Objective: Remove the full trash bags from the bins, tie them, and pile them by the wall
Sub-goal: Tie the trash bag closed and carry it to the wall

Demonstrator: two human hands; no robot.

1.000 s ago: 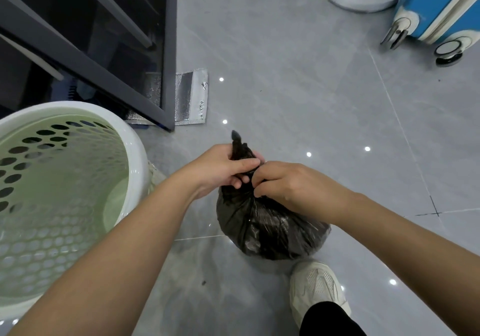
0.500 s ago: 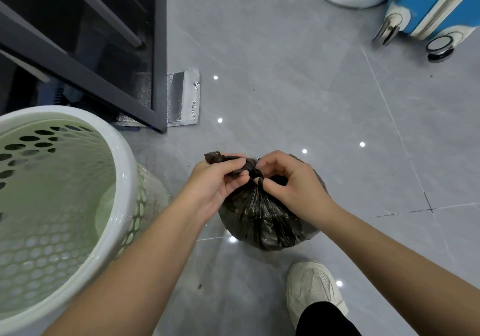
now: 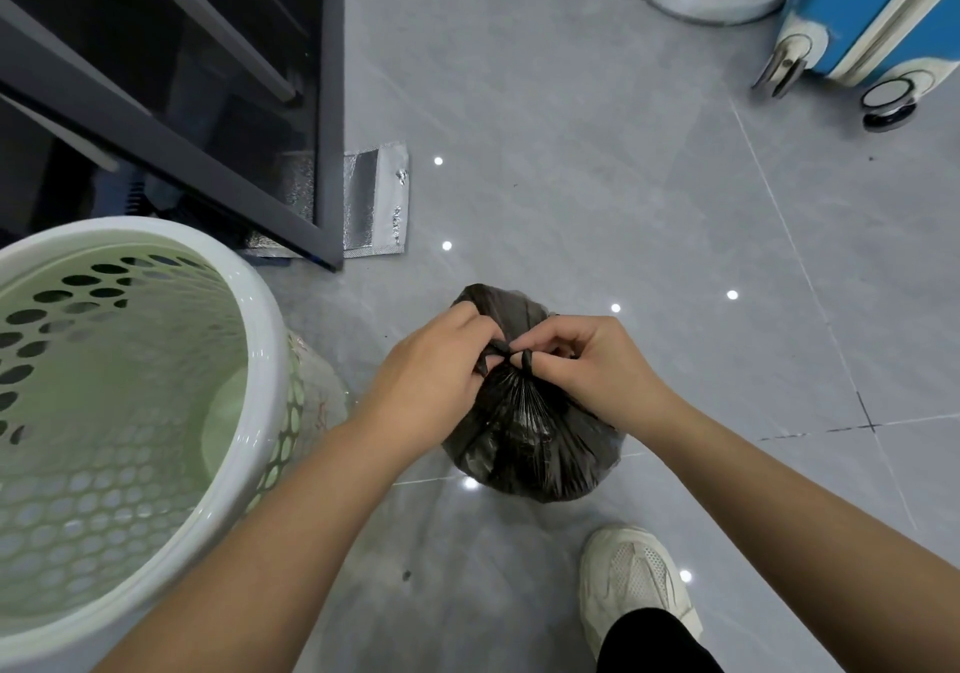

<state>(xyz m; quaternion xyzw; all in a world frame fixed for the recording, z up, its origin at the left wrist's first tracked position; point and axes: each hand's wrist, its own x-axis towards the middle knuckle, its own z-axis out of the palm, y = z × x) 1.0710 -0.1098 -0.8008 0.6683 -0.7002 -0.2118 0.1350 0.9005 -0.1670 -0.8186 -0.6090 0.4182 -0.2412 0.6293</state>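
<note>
Cinched tighter than 0.5 s ago: neck of black trash bag [image 3: 530, 443], now knotted. Pinched at the knot strands by left grip [image 3: 431, 381] and right grip [image 3: 597, 365], both clenched on plastic. Sits on grey floor [image 3: 571, 178], near white perforated bin [image 3: 262, 324], ahead of pale shoe [image 3: 634, 579].

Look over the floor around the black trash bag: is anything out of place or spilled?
A silver foil pouch lies flat on the floor, partly under the dark frame; a few dark specks dot it. The trash bag looks intact.
</note>
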